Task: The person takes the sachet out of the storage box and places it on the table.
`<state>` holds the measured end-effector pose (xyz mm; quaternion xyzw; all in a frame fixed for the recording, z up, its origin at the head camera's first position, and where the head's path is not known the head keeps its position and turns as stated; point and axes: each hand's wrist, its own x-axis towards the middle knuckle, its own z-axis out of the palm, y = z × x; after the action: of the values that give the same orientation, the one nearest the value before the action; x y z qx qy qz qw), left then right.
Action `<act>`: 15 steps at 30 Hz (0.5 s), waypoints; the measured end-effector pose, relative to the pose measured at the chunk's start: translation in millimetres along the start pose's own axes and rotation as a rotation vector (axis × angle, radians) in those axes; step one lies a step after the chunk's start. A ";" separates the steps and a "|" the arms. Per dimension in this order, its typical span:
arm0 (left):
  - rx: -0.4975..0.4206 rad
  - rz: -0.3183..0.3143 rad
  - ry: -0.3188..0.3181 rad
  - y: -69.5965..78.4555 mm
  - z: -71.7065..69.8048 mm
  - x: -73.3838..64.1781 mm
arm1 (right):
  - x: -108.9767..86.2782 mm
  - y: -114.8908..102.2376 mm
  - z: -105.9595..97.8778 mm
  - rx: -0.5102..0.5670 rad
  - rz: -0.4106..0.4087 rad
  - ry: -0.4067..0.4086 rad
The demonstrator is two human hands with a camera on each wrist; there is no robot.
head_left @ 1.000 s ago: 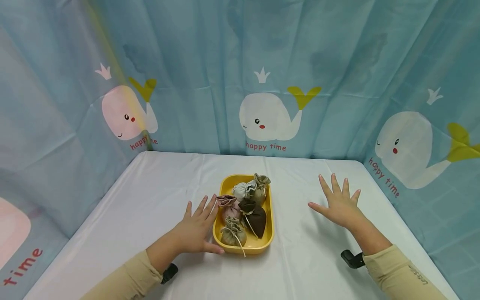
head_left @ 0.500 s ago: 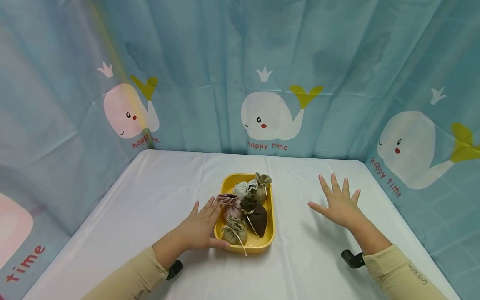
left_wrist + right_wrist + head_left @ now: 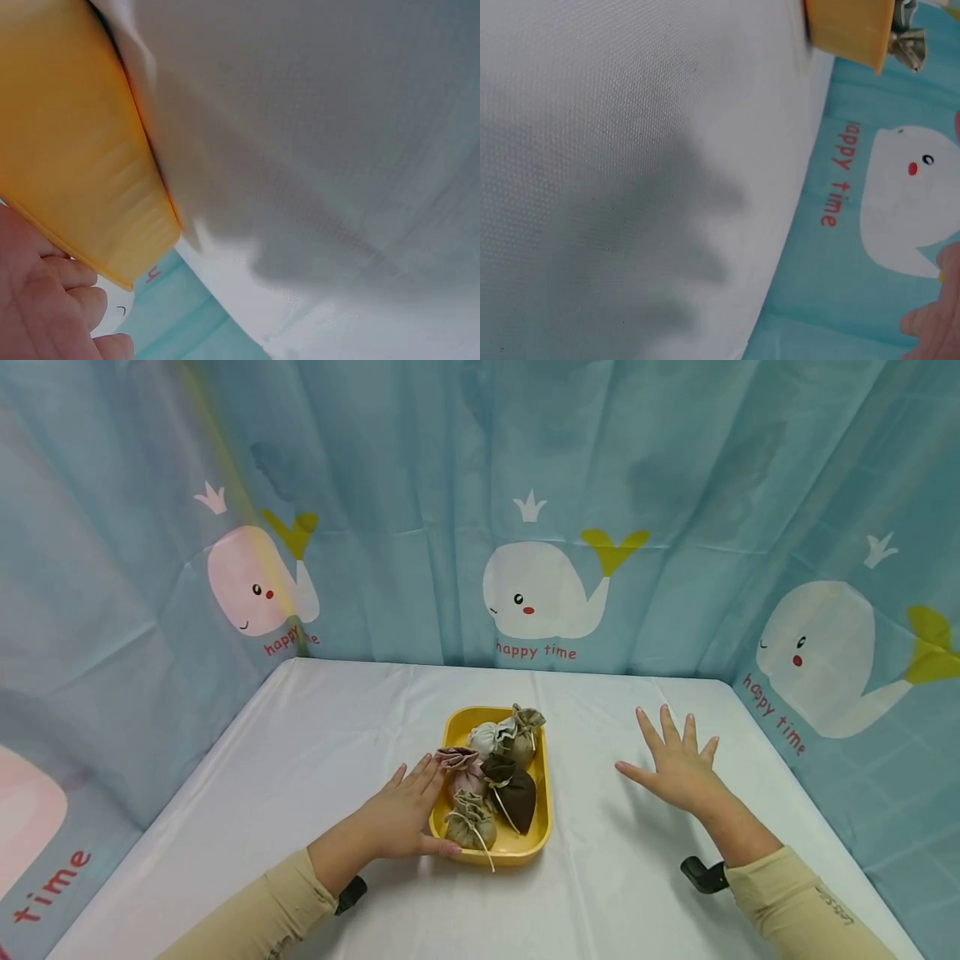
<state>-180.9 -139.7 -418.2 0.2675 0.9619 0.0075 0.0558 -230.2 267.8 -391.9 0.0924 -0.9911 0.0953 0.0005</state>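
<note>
A yellow plastic tray (image 3: 537, 839) sits mid-table, holding several small drawstring pouches. Among them are a white pouch (image 3: 483, 738), an olive pouch (image 3: 523, 745) at the back right, a pink pouch (image 3: 467, 778), a dark brown pouch (image 3: 516, 800) and a grey-green pouch (image 3: 471, 827) at the front. My left hand (image 3: 401, 817) lies along the tray's left rim with straight fingers, its thumb at the front left corner. In the left wrist view its fingers (image 3: 75, 292) are by the rim. My right hand (image 3: 682, 768) hovers over the table at the right, fingers spread, holding nothing.
A white cloth (image 3: 330, 735) covers the table. Blue curtains (image 3: 405, 510) printed with whales stand along the back and both sides. A dark wrist mount (image 3: 703, 875) shows under the right forearm, another (image 3: 350, 894) under the left.
My left hand has shifted slightly right, closer over the tray's left rim. The right hand stays nearly still, and the pouches keep their places in the tray.
</note>
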 end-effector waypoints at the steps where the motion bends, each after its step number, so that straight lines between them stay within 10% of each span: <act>1: 0.000 -0.001 -0.002 0.0 -0.6 0.2 | 0.6 0.2 -0.2 0.000 -0.001 -0.001; 15: 0.013 -0.013 -0.045 1.8 -5.6 0.1 | 7.9 -0.3 -1.9 0.035 -0.040 0.039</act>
<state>-180.7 -138.0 -412.5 0.2617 0.9622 -0.0052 0.0757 -238.0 266.4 -389.9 0.1103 -0.9871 0.1143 0.0200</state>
